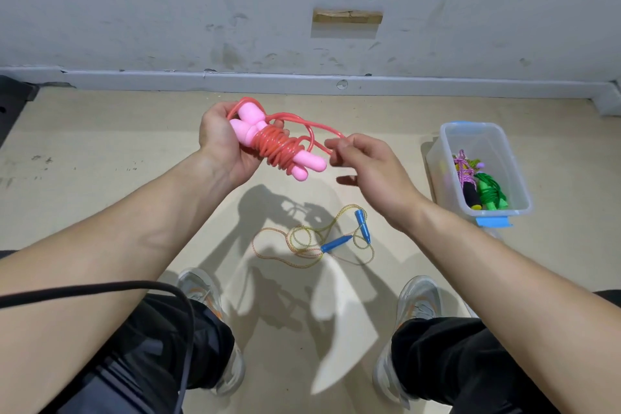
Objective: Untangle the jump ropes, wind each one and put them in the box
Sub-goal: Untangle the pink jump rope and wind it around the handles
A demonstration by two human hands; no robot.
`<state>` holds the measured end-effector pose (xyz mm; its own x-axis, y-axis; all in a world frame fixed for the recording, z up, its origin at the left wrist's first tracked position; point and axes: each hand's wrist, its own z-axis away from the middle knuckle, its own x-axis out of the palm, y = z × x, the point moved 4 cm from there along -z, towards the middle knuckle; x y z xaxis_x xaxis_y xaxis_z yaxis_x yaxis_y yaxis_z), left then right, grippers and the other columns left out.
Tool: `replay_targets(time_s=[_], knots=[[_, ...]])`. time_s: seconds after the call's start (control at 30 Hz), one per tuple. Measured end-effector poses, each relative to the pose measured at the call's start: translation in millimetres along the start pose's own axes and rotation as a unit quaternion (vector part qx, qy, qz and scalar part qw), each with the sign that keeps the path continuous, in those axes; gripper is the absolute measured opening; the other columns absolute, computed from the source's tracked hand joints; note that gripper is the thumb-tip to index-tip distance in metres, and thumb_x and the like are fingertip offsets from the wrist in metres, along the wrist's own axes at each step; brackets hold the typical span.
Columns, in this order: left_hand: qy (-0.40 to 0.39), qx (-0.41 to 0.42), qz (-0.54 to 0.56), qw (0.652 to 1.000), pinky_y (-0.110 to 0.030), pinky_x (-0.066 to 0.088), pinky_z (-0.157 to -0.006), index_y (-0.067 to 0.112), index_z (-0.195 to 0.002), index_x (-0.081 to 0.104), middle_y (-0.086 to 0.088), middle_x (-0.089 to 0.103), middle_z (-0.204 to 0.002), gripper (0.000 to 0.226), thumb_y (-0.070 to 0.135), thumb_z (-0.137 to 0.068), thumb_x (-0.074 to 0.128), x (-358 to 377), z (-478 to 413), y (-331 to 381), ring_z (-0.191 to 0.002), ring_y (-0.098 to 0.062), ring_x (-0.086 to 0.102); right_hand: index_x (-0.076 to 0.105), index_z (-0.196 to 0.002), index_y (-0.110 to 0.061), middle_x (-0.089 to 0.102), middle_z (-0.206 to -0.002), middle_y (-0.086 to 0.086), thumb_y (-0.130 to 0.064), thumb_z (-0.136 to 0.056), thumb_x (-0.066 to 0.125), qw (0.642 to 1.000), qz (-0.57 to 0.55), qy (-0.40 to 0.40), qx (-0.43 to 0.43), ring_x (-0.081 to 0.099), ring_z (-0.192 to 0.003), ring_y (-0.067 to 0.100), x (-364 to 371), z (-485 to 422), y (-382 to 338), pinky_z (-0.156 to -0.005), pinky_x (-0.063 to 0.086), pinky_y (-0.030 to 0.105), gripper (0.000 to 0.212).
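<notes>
Left hand (221, 141) gripping red plastic jump rope (279, 146) wound round its pink handles, right hand (368, 166) pinching its loose loop, blue-handled yellow string rope (336, 242) lying on beige floor (100, 151), clear plastic box (484, 134) toward its right edge

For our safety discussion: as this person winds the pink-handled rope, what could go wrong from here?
1. The last loop of the pink-handled rope is loose, only pinched by the right hand; let go untucked, the coils in the left hand may spring open.
2. The blue-handled rope lies uncoiled near the shoes; a step could snag it.
</notes>
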<state>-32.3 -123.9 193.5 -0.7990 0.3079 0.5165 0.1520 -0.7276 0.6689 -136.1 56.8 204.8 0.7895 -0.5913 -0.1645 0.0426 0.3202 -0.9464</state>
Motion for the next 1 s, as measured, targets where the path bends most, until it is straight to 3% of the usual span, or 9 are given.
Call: replay_targets(time_s=[0.1, 0.2, 0.4, 0.5, 0.67, 0.77, 0.87, 0.93, 1.0], knots=[[0.024, 0.035, -0.010, 0.999, -0.048, 0.055, -0.078, 0.008, -0.055, 0.041, -0.004, 0.041, -0.060, 0.018, 0.005, -0.071, 0.034, 0, 0, 5, -0.050, -0.026, 0.045, 0.078, -0.093, -0.021, 0.073, -0.104, 0.001, -0.022, -0.100, 0.059, 0.999, 0.012, 0.033, -0.035, 0.069, -0.099, 0.018, 4, 5, 0, -0.085, 0.058, 0.033, 0.021], [0.059, 0.060, -0.002, 0.996, -0.036, 0.051, -0.061, 0.006, -0.056, 0.042, -0.003, 0.038, -0.053, 0.029, 0.001, -0.080, 0.027, -3, -4, 6, -0.042, -0.023, 0.036, 0.077, -0.105, -0.014, 0.077, -0.088, 0.003, -0.017, -0.097, 0.062, 0.998, 0.008, 0.051, -0.047, 0.074, -0.089, 0.020, 9, 10, 2, -0.086, 0.060, 0.041, 0.017], [0.110, 0.096, 0.021, 0.989, -0.028, 0.050, -0.057, 0.005, -0.058, 0.047, -0.007, 0.041, -0.051, 0.034, 0.001, -0.087, 0.029, -2, -6, 2, -0.041, -0.023, 0.041, 0.065, -0.099, -0.018, 0.077, -0.080, 0.003, -0.006, -0.092, 0.065, 0.995, -0.021, 0.082, -0.061, 0.076, -0.082, 0.014, 27, 24, 0, -0.081, 0.061, 0.043, 0.013], [0.108, 0.080, 0.032, 0.990, -0.030, 0.050, -0.058, 0.006, -0.063, 0.049, -0.008, 0.041, -0.061, 0.030, 0.009, -0.089, 0.035, 2, -6, -6, -0.049, -0.025, 0.045, 0.057, -0.104, -0.012, 0.077, -0.084, 0.006, 0.000, -0.093, 0.053, 0.995, -0.048, 0.075, -0.050, 0.075, -0.081, 0.014, 31, 23, -4, -0.083, 0.060, 0.041, 0.016], [0.106, 0.081, 0.034, 0.990, -0.029, 0.049, -0.056, 0.006, -0.061, 0.047, -0.009, 0.040, -0.064, 0.031, 0.010, -0.089, 0.035, 2, -7, -4, -0.053, -0.026, 0.044, 0.047, -0.112, -0.007, 0.071, -0.081, 0.016, 0.001, -0.097, 0.051, 0.987, -0.149, 0.046, 0.027, 0.066, -0.065, 0.019, 24, 17, -8, -0.067, 0.055, 0.031, 0.017], [0.097, 0.090, 0.010, 0.991, -0.027, 0.048, -0.054, 0.007, -0.057, 0.047, -0.007, 0.042, -0.054, 0.036, 0.009, -0.090, 0.035, 6, -4, -6, -0.046, -0.025, 0.042, 0.060, -0.097, -0.002, 0.068, -0.073, 0.012, -0.004, -0.094, 0.062, 0.995, -0.088, 0.014, 0.039, 0.060, -0.059, 0.017, 25, 14, -3, -0.061, 0.051, 0.028, 0.004], [0.097, 0.098, -0.023, 0.990, -0.031, 0.047, -0.061, 0.007, -0.054, 0.047, -0.008, 0.040, -0.047, 0.034, 0.006, -0.085, 0.035, 10, -1, -7, -0.043, -0.026, 0.039, 0.071, -0.084, -0.012, 0.062, -0.069, 0.001, -0.021, -0.078, 0.073, 0.998, 0.055, 0.034, 0.000, 0.055, -0.062, 0.009, 15, 8, -1, -0.062, 0.045, 0.025, 0.010], [0.099, 0.097, -0.030, 0.990, -0.032, 0.046, -0.062, 0.007, -0.054, 0.047, -0.009, 0.040, -0.047, 0.032, 0.006, -0.083, 0.034, 9, 0, -6, -0.044, -0.026, 0.039, 0.073, -0.078, -0.025, 0.055, -0.078, -0.008, -0.027, -0.077, 0.075, 0.985, 0.157, 0.054, -0.049, 0.050, -0.069, -0.001, 10, 6, -5, -0.065, 0.038, 0.018, 0.003], [0.093, 0.094, -0.027, 0.991, -0.032, 0.047, -0.061, 0.007, -0.055, 0.046, -0.009, 0.041, -0.051, 0.031, 0.007, -0.084, 0.034, 9, -2, -5, -0.047, -0.026, 0.040, 0.070, -0.080, -0.033, 0.052, -0.094, -0.009, -0.025, -0.081, 0.078, 0.979, 0.180, 0.057, -0.075, 0.051, -0.083, -0.003, 6, 3, -5, -0.070, 0.037, 0.012, 0.011]])
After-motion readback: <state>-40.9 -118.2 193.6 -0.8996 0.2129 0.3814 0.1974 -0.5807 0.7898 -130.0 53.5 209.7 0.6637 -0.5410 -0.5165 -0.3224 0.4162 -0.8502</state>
